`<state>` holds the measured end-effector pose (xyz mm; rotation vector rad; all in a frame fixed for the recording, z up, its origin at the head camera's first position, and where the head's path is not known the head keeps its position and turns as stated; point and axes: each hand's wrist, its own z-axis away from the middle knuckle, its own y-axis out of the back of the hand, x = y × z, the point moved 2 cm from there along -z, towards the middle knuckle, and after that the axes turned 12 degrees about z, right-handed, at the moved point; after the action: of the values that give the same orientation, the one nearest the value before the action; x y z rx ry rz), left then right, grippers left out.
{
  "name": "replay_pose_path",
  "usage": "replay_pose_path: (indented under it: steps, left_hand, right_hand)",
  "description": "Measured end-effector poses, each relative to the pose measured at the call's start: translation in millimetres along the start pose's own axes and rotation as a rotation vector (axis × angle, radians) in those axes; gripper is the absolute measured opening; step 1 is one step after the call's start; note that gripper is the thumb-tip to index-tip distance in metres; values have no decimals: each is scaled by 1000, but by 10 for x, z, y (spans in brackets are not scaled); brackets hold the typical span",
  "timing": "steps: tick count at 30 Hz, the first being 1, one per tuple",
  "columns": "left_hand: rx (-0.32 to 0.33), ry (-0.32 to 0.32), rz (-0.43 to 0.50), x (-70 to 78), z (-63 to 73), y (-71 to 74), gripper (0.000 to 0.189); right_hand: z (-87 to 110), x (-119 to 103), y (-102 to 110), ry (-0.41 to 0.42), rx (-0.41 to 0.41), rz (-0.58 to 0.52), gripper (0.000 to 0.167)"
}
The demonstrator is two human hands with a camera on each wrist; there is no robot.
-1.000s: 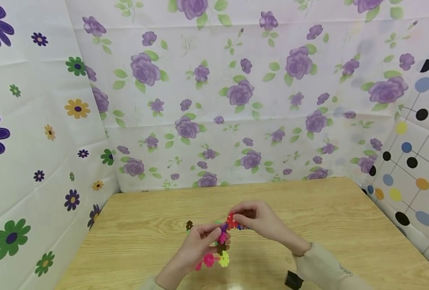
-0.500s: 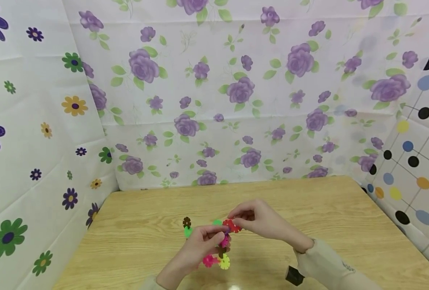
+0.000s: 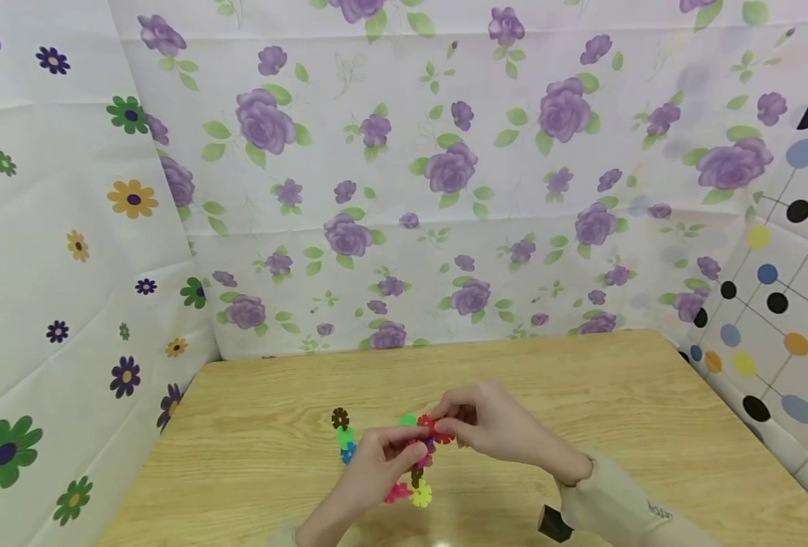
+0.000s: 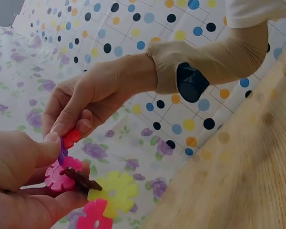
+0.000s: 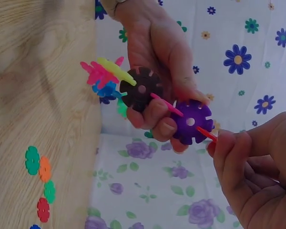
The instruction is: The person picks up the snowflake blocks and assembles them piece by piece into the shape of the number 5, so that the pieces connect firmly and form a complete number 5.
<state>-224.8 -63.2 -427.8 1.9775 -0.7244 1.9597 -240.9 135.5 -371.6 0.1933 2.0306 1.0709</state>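
Observation:
My left hand (image 3: pixel 383 463) grips a chain of notched plastic snowflake discs above the wooden table. Between its thumb and fingers is a purple disc (image 5: pixel 195 131). A pink disc (image 5: pixel 167 104) and a dark brown disc (image 5: pixel 140 88) follow along the chain, then a yellow disc (image 4: pixel 115 193) at the lower end. My right hand (image 3: pixel 489 425) pinches a red disc (image 5: pixel 206 134) in thumb and fingertips, its edge right at the purple disc's rim. In the right wrist view the red disc shows edge-on, mostly hidden by the fingers.
On the table lie more discs in a row, among them a green one (image 5: pixel 32 160), an orange one (image 5: pixel 45 169) and a red one (image 5: pixel 43 210). A dark block (image 3: pixel 554 524) sits at the right sleeve. Patterned cloths (image 3: pixel 377 289) hang behind the wooden table (image 3: pixel 616 425).
My right hand has brought the red disc slightly down against the purple one. The brown and green discs left of my left hand have shifted left, and a blue one now shows below them.

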Motion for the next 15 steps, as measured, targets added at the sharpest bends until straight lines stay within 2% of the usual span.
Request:
replay_pose_path:
  steps: [3,8,15]
  left_hand:
    - [33,-22,-35,37,12,-11,41]
    - [75,-20,-43,60,12,-10,37]
    - [80,-16,-31,19,-41,-10,38]
  right_hand:
    - [-3,-6,-14,1,32,-21,10]
    - [-13,15,-44,-12,62,-53,12]
    - [-27,151,-89,-61,80,-99,12]
